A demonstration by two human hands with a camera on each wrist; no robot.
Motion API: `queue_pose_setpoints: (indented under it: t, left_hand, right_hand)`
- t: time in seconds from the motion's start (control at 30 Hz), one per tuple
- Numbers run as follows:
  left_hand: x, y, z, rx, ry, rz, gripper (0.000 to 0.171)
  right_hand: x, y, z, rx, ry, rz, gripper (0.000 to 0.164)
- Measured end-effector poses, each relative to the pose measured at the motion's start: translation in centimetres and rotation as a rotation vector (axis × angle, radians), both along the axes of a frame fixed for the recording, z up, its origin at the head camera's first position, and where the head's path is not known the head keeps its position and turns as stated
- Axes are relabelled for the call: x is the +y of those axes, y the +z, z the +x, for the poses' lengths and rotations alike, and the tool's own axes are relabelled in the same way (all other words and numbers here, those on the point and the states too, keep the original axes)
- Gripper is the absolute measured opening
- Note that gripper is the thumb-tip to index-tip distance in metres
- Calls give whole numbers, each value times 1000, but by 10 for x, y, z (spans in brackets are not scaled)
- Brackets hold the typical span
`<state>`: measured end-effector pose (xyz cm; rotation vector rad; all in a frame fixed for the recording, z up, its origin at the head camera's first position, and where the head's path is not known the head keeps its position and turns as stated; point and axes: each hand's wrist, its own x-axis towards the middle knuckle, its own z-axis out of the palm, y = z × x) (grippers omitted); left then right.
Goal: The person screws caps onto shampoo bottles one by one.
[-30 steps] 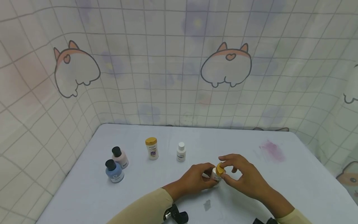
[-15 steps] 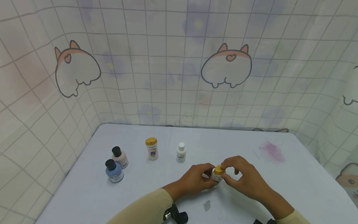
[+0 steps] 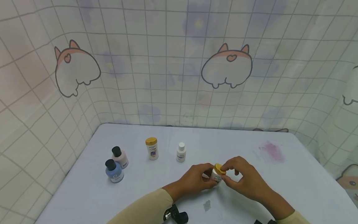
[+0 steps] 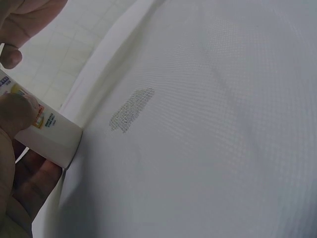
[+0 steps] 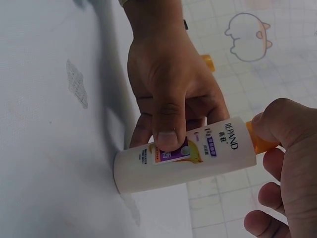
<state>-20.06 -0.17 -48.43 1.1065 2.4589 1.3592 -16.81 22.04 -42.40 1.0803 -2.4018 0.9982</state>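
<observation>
My left hand (image 3: pixel 195 178) grips the body of a small white bottle (image 5: pixel 218 161) printed "REPAND", with a purple and yellow label. In the right wrist view the thumb lies across the label, and the other fingers are behind the bottle. My right hand (image 3: pixel 244 179) pinches the bottle's yellow-orange cap (image 3: pixel 218 168) between thumb and fingertips; part of the cap is hidden by them. The bottle's base meets the white table surface in the left wrist view, where the white body (image 4: pixel 57 141) shows below my left thumb.
A taller yellow-capped bottle (image 3: pixel 152 150) and a small all-white bottle (image 3: pixel 181 154) stand behind my left hand. To the left, a blue bottle (image 3: pixel 114 173) and a pale pink bottle (image 3: pixel 122 160), both black-capped, stand close together. A grey patch (image 3: pixel 207 205) marks the white table (image 3: pixel 156 193).
The cap was tilted first, then lay level, and now looks turned at a new angle under my right fingers. The left hand and the bottle body have stayed in place.
</observation>
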Motion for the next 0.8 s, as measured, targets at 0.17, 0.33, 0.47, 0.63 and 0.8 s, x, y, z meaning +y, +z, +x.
queue_pose_setpoints:
  t: [0.17, 0.33, 0.47, 0.63, 0.8]
  left_hand:
    - [1, 0, -1, 5, 11, -10, 39]
    - [1, 0, 0, -1, 15, -15, 39]
    - [0, 0, -1, 9, 15, -16, 39]
    - [0, -1, -1, 27, 6, -11, 37]
    - [-1, -3, -2, 36, -1, -12, 35]
  right_hand:
    - [1, -1, -1, 6, 40, -13, 41]
    - [1, -1, -1, -5, 52, -19, 42]
    - [0, -1, -1, 17, 38, -11, 40]
    - [-3, -2, -1, 29, 12, -11, 38]
    - [-4, -4, -1, 26, 28, -27, 38]
